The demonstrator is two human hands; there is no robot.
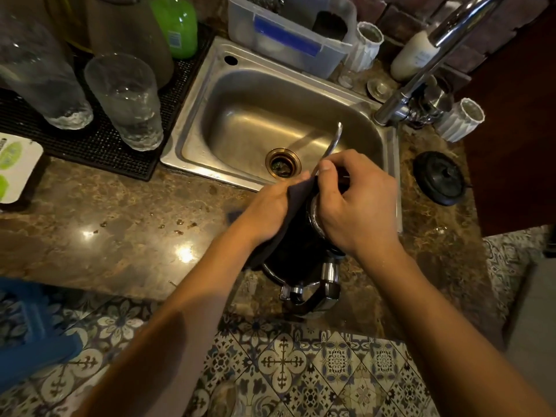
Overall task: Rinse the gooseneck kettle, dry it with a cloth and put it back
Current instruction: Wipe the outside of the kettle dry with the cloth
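The black gooseneck kettle (296, 251) is held tilted over the counter's front edge, its thin silver spout (334, 139) reaching out over the sink (192, 115). Its handle (313, 293) points back toward me. My left hand (267, 212) presses a dark cloth (288, 218) against the kettle's left side. My right hand (358, 206) grips the kettle's top rim, with the thumb near the spout's base. The kettle's black lid (440, 177) lies on the counter to the right of the sink.
Two clear tumblers (126, 100) stand on a black mat (90, 145) left of the sink. A chrome tap (421, 70) rises at the right, with white ribbed cups (460, 120) nearby. A plastic tub (285, 40) sits behind the sink. The brown stone counter (120, 224) shows scattered drops.
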